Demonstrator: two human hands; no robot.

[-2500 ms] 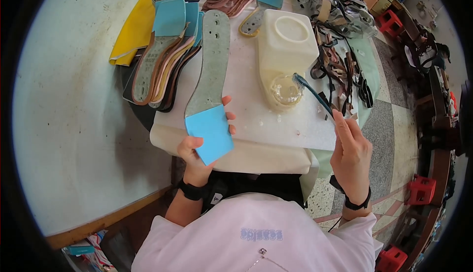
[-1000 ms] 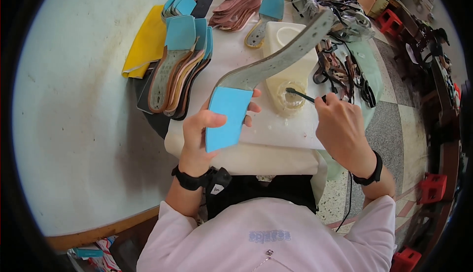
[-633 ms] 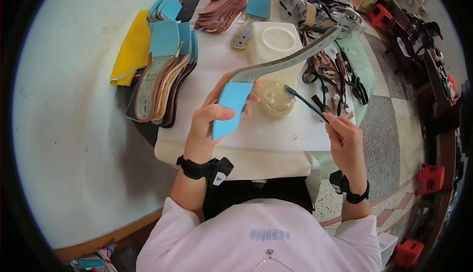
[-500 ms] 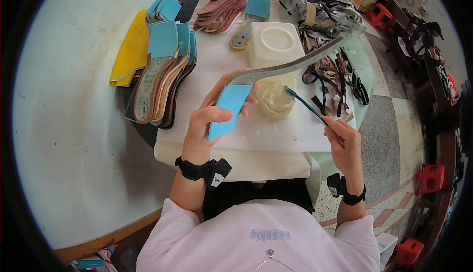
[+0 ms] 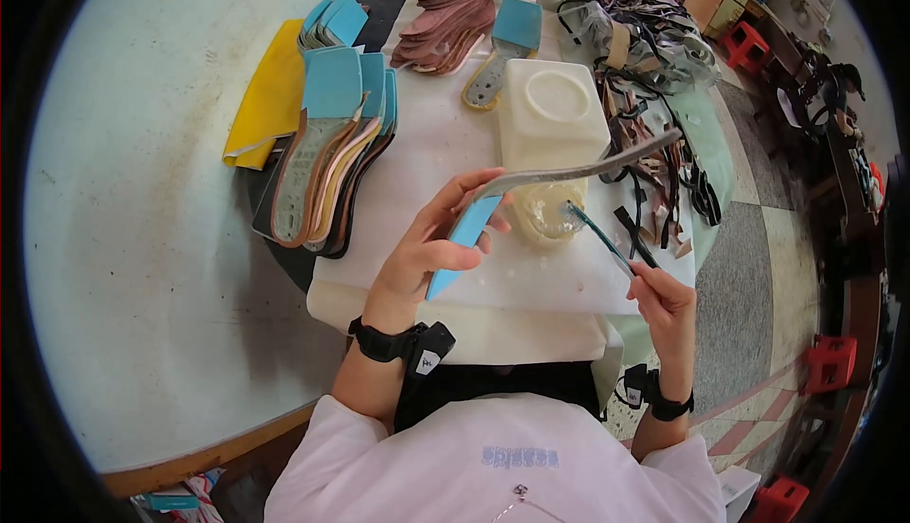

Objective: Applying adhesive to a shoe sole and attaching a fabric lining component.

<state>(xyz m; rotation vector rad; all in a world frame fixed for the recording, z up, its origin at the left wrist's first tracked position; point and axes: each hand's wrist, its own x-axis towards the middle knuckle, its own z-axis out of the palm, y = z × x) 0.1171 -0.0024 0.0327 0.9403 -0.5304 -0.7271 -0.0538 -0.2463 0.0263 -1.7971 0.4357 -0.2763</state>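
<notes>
My left hand [image 5: 427, 253] pinches shoe insole [image 5: 531, 187] by blue heel, frame centre, held edge-on. My right hand [image 5: 664, 300] grips brush [image 5: 597, 234], bristles in glue tub [image 5: 548, 215]. Risk: overloaded bristles drip onto white sheet [image 5: 427, 172]; insole flexes, slips.

Round pale table [image 5: 142, 239]; tiled floor [image 5: 758, 267]; red stools [image 5: 829, 367].

No signs or screens in view. One label: a small pale blue printed strip on the chest of the person's white shirt [image 5: 519, 457], bottom centre. One container: a cream, square plastic jug [image 5: 553, 120] with a round moulded top, standing on the white-covered worktop [image 5: 427, 172], no label visible.
</notes>
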